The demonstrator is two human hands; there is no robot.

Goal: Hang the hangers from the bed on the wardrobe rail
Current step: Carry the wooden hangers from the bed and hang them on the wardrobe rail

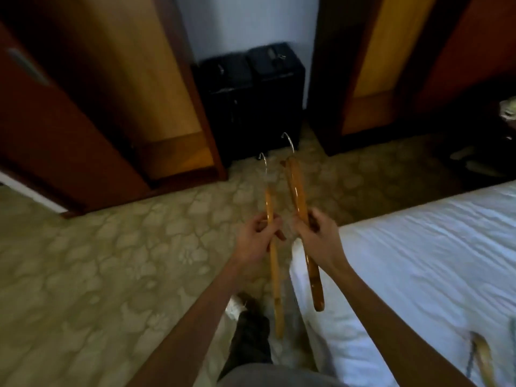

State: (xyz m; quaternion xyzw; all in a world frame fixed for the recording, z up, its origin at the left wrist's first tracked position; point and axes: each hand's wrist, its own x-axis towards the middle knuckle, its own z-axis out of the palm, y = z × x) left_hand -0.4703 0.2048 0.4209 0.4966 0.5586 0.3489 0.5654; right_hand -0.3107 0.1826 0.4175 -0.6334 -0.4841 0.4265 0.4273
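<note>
I hold two wooden hangers edge-on in front of me, metal hooks pointing away. My left hand [258, 236] grips the left hanger [275, 289] near its middle. My right hand [315, 233] grips the right hanger [296, 188], which looks thicker, perhaps more than one. Both hang over the carpet beside the corner of the white bed [427, 263]. Another wooden hanger [481, 356] lies on the bed at the lower right. An open wardrobe [125, 88] stands ahead on the left, its rail out of view.
Two black suitcases [251, 99] stand against the wall between the left wardrobe and a second open wardrobe [374, 65] on the right. Patterned carpet [111, 261] covers the floor. My foot [245, 305] shows below my arms. Dark items lie on the floor at far right.
</note>
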